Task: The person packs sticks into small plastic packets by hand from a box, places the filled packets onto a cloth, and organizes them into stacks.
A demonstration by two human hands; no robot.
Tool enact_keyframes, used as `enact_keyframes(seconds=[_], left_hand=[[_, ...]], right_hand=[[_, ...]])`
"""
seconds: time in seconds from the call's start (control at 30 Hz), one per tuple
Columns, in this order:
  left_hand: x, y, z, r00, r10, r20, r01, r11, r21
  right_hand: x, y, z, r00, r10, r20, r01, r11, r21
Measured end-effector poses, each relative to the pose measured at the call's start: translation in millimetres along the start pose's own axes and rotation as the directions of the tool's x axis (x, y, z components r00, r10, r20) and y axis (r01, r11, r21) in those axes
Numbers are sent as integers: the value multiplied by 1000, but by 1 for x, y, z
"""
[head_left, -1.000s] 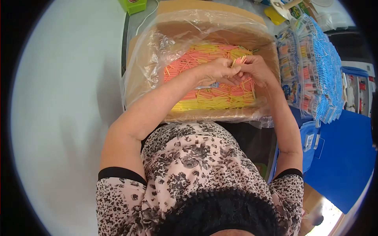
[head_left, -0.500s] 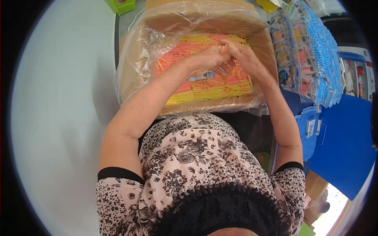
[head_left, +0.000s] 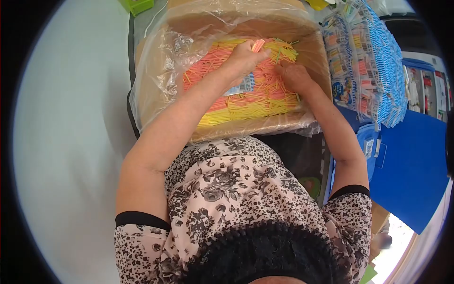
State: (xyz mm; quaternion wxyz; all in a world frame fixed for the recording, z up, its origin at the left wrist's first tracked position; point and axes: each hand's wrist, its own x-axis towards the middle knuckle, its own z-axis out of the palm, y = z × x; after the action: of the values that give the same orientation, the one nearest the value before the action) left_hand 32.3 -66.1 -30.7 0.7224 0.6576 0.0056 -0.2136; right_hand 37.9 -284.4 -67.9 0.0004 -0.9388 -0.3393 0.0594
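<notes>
Pinching a small bundle of sticks (head_left: 257,46) above the pile, left hand (head_left: 242,60) closed round it!
Pink and yellow ends poke out past the left thumb; the right hand (head_left: 294,77) is down in the loose sticks (head_left: 231,112), fingers bent, any grip there impossible to tell; a printed packet (head_left: 247,85) lies on the pile between the arms, all inside the cardboard box (head_left: 316,53) with its clear liner (head_left: 163,71), blue-edged packets (head_left: 382,66) bunched just beside it on the right

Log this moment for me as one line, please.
left hand: holds stick bundle | right hand: fingers at loose sticks, pink and yellow | carton: plastic-lined | printed packet: lying on sticks
</notes>
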Motion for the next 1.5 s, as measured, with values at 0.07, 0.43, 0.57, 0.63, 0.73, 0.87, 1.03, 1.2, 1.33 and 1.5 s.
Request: enact_keyframes(seconds=[0.07,0.43,0.57,0.63,0.73,0.87,1.03,1.2,1.33,1.5], left_hand=[[1,2,0,994,-107,16,108,988,-107],[-1,-11,12,964,-267,3,266,960,-81],[-3,-14,18,952,-293,88,306,910,-280],[-4,-13,16,956,-214,199,285,830,-480],[1,-7,9,959,-169,227,271,779,-565],[3,-9,3,939,-114,324,289,773,-564],[1,-13,2,928,-2,374,213,823,-526],[-7,-6,-2,923,-183,338,299,894,-334],[-8,-2,-8,954,-71,292,44,994,98],[-10,-4,-14,957,-59,284,7,983,183]], right_hand=[[2,9,2,994,-99,54,100,995,-25],[-6,19,-43,929,370,22,-342,833,436],[6,-36,-58,888,457,51,-303,498,812],[6,-55,-66,889,457,37,-229,373,899],[6,-61,-79,942,334,-35,-170,563,809],[21,-62,-87,716,81,-693,126,962,242],[26,-68,-85,862,-47,-505,236,919,317],[26,-71,-92,962,152,-226,52,712,700],[34,-76,-73,887,271,-373,14,793,610],[60,-85,-46,830,309,-464,33,804,594]])
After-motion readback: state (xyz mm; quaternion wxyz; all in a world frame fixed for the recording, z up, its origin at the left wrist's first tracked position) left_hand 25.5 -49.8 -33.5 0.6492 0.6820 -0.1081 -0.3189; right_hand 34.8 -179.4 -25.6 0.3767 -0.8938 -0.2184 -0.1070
